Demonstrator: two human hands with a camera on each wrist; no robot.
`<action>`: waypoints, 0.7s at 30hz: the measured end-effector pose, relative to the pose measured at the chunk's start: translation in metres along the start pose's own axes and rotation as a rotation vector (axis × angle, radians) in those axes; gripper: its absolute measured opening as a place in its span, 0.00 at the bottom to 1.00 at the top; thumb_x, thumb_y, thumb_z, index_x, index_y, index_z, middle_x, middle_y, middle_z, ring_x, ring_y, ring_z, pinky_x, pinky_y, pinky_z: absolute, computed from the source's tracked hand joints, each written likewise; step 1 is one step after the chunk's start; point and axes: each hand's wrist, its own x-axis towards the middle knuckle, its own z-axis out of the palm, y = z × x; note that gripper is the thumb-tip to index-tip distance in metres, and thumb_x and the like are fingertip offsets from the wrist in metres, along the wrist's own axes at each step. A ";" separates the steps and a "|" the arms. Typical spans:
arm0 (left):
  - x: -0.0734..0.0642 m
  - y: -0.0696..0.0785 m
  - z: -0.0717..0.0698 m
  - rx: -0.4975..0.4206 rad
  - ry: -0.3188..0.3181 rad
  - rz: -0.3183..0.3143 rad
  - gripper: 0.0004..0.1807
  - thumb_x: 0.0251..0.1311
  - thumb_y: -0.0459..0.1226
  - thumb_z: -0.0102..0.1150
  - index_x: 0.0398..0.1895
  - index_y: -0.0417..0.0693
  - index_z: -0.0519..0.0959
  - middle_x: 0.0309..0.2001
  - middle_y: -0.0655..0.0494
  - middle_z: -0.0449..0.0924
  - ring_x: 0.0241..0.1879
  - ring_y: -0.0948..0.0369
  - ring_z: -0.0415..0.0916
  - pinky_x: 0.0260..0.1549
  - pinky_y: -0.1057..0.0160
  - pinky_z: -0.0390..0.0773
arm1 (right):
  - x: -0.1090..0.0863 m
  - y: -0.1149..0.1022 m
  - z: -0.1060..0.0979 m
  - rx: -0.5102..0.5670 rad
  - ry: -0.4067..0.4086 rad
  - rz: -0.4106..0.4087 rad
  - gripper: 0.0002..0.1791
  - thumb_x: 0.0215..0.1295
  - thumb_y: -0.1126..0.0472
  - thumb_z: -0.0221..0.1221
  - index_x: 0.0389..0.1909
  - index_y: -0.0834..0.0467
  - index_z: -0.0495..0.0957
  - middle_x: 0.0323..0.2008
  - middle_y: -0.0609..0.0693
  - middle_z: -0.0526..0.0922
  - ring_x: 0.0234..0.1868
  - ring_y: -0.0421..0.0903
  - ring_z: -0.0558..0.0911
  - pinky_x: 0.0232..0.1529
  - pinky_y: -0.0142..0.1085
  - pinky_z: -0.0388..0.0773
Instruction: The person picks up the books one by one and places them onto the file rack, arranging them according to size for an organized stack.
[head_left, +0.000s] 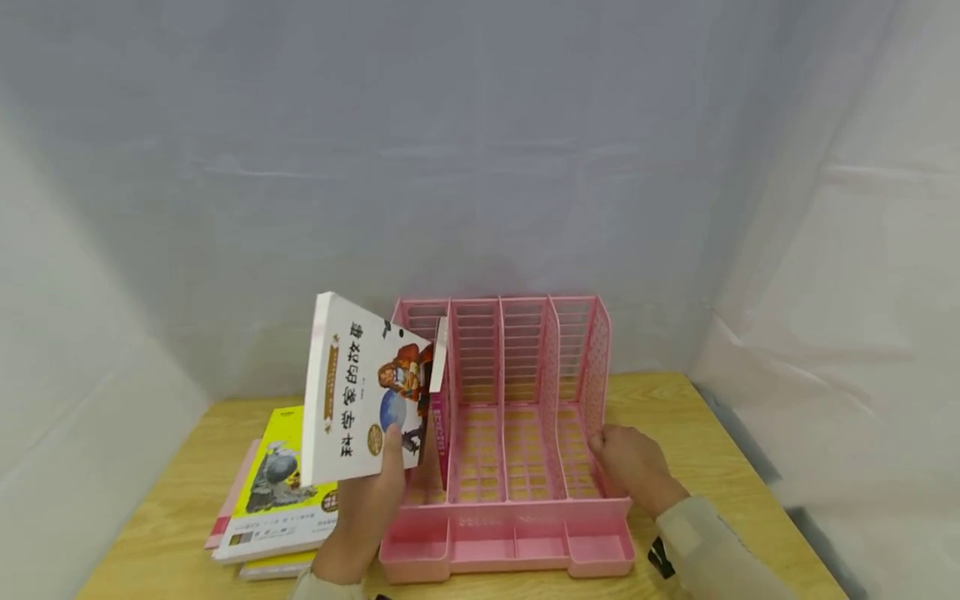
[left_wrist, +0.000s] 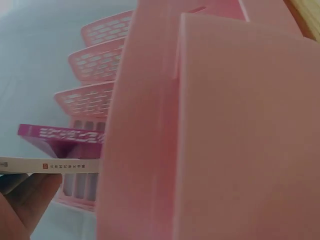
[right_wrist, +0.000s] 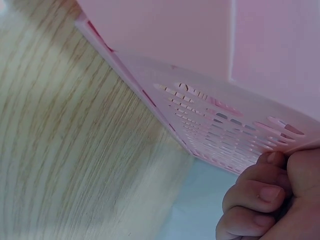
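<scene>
Beside piled books point(head_left: 281, 492), the rack point(head_left: 506, 515) holds a purple book point(head_left: 442, 429).

A light wood-grain table point(head_left: 667, 412) extends outward of the left hand point(head_left: 372, 500) and the right hand point(head_left: 633, 462). A pale grey, creased back sheet point(head_left: 480, 167) stands beyond both hands. A white left sheet point(head_left: 67, 375) borders the table outboard of the left hand. A creased right sheet point(head_left: 840, 292) stands outboard of the right hand; a dark strip point(head_left: 738, 437) shows between it and the table.
</scene>
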 end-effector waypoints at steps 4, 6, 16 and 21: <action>-0.002 -0.008 0.010 -0.016 -0.082 -0.120 0.39 0.75 0.29 0.53 0.83 0.58 0.51 0.78 0.50 0.61 0.73 0.47 0.65 0.69 0.49 0.70 | 0.002 0.001 0.003 0.022 -0.003 0.025 0.21 0.78 0.53 0.47 0.21 0.53 0.69 0.20 0.50 0.71 0.24 0.48 0.69 0.28 0.42 0.67; -0.002 -0.011 0.014 -0.002 -0.119 -0.156 0.38 0.76 0.32 0.53 0.83 0.59 0.51 0.78 0.49 0.61 0.72 0.45 0.67 0.65 0.40 0.72 | 0.001 0.001 0.003 0.026 -0.008 0.025 0.21 0.78 0.52 0.47 0.21 0.53 0.69 0.20 0.50 0.71 0.24 0.47 0.69 0.28 0.41 0.68; 0.001 -0.027 0.022 0.002 -0.237 -0.236 0.35 0.75 0.39 0.57 0.81 0.52 0.57 0.75 0.43 0.66 0.71 0.42 0.68 0.65 0.37 0.71 | 0.001 0.003 0.004 0.017 -0.003 -0.002 0.21 0.80 0.53 0.46 0.22 0.53 0.69 0.21 0.49 0.70 0.25 0.47 0.69 0.29 0.41 0.67; 0.000 -0.029 0.025 0.034 -0.353 -0.415 0.35 0.75 0.50 0.58 0.74 0.38 0.65 0.56 0.31 0.81 0.45 0.39 0.85 0.41 0.41 0.86 | 0.000 0.001 0.003 0.018 0.005 -0.007 0.21 0.79 0.54 0.47 0.22 0.53 0.68 0.21 0.49 0.70 0.25 0.47 0.69 0.29 0.41 0.69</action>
